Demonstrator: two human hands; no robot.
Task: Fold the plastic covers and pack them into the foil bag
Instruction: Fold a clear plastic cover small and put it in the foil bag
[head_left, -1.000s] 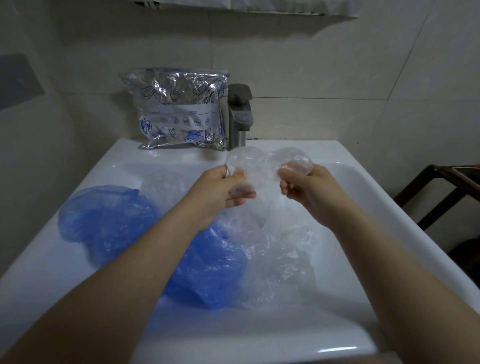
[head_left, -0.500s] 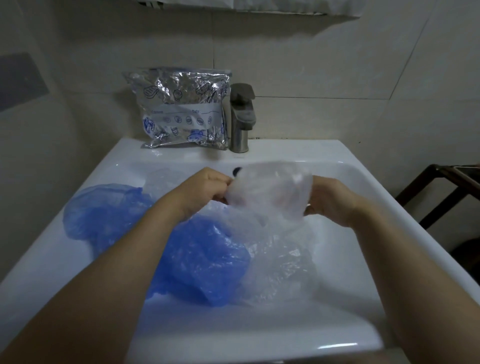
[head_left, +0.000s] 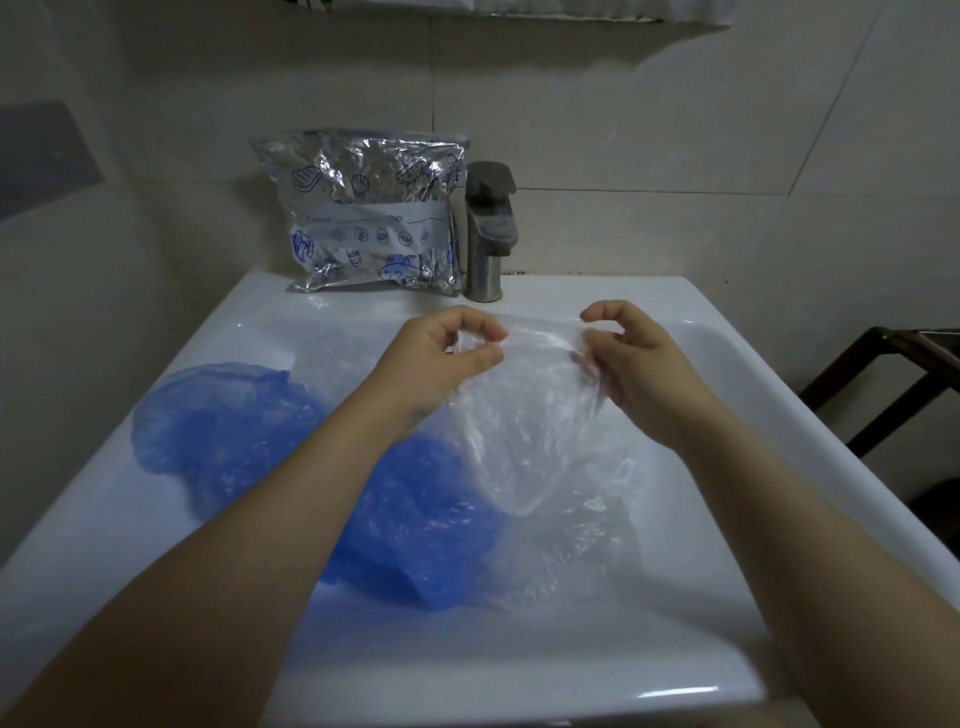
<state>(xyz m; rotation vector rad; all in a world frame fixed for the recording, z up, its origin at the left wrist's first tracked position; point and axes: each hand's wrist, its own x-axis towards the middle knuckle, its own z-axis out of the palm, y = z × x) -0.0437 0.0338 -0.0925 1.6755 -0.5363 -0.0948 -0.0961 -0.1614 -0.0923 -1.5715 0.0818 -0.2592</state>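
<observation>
Status: early in the task, by my judgement.

Left hand (head_left: 441, 353) and right hand (head_left: 631, 358) are both raised over the white sink (head_left: 519, 670). Each pinches the top edge of one clear plastic cover (head_left: 524, 426) between thumb and fingers. The cover hangs open and spread between the hands, its lower part draping down toward the basin. No crease or fold is visible in it yet.

Lying in the basin:
- a blue plastic cover (head_left: 228, 421), crumpled, at the left, running under the left forearm
- more clear film (head_left: 566, 551), crumpled, below the held cover; number of pieces cannot be told

None of these looks folded.

Foil bag (head_left: 363, 213): stands upright on the back ledge of the sink, leaning at the wall, just beside the tap (head_left: 488, 228). Well apart from both hands. Whether it already holds covers, or whether its top is open, cannot be told.

Remaining, as judged: fold the held cover, fold the ones in the basin, then pack all of them into the bag.
</observation>
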